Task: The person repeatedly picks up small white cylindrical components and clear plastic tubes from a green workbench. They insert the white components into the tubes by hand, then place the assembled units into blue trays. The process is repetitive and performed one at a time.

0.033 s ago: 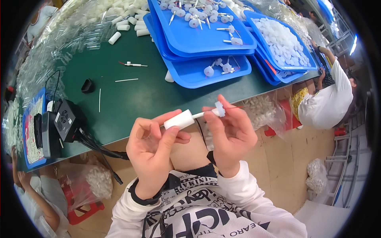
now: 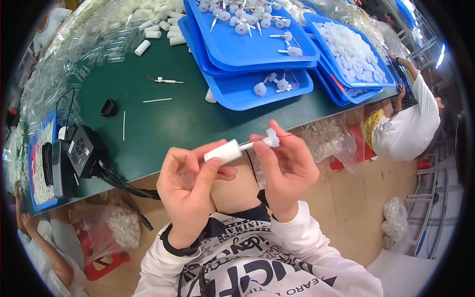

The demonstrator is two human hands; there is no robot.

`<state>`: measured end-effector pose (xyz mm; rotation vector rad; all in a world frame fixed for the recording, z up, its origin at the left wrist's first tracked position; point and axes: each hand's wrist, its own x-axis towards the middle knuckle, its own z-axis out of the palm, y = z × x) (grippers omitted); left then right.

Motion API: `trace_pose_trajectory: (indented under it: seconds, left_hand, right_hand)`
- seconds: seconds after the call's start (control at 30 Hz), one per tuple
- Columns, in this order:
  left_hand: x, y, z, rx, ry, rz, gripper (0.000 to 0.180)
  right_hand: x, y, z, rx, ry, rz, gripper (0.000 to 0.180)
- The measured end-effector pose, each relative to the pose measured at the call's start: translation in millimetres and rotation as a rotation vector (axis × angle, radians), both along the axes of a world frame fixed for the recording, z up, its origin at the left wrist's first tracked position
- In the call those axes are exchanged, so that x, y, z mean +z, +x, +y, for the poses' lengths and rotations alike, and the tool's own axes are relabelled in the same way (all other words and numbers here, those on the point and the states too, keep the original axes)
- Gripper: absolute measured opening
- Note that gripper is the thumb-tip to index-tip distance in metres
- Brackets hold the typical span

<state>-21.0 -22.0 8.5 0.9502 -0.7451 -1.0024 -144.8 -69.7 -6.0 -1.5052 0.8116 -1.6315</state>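
Above my lap, just off the table's front edge, both hands are closed on two joined white pieces. My left hand (image 2: 187, 190) grips a thick white foam-like cylinder (image 2: 227, 151) between thumb and fingers. From its right end a thin white rod (image 2: 246, 146) runs to a small part with a round translucent cap (image 2: 272, 138). My right hand (image 2: 292, 171) pinches that capped part with thumb and fingertips. A thin red wire (image 2: 292, 134) sticks out past the cap to the right. How deep the rod sits inside the cylinder is hidden.
On the green table (image 2: 163, 123) lie a wired part (image 2: 168, 81), thin white sticks (image 2: 157, 100) and a black holder (image 2: 109, 108). Stacked blue trays (image 2: 262, 62) hold capped parts; another blue tray (image 2: 391, 81) holds white caps. A black fan box (image 2: 85, 150) stands left. Co-workers sit at both sides.
My right hand has shifted very slightly left and down with the capped part. The white cylinder in my left hand has tilted or dipped a little.
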Motion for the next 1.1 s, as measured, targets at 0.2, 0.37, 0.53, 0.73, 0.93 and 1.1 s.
trace_pose_trajectory:
  seconds: [0.2,0.37,0.53,0.73,0.93,1.1]
  left_hand:
    - [-3.1,4.9,3.5,-0.071,0.021,0.072,0.019]
    - [-0.6,2.2,4.5,-0.067,0.006,-0.007,0.020]
    - [-6.5,3.2,12.1,-0.062,-0.095,-0.199,0.020]
    - [-6.7,3.9,11.7,-0.133,-0.086,-0.139,0.020]
    - [-10.7,15.5,12.3,-0.264,0.018,-0.305,0.019]
    - [-5.1,12.5,11.6,-0.286,0.120,-0.687,0.020]
  right_hand:
    - [-0.5,-24.1,3.1,0.166,0.044,0.211,0.019]
    - [9.7,-30.4,2.3,0.315,0.211,0.242,0.020]
    - [7.4,-33.3,-1.6,0.443,0.242,0.145,0.027]
    - [12.0,-32.0,-3.4,0.556,0.281,0.085,0.031]
    - [10.4,-36.3,-4.3,0.432,0.375,0.069,0.026]
    - [31.3,-29.3,-14.2,0.479,0.334,0.053,0.013]
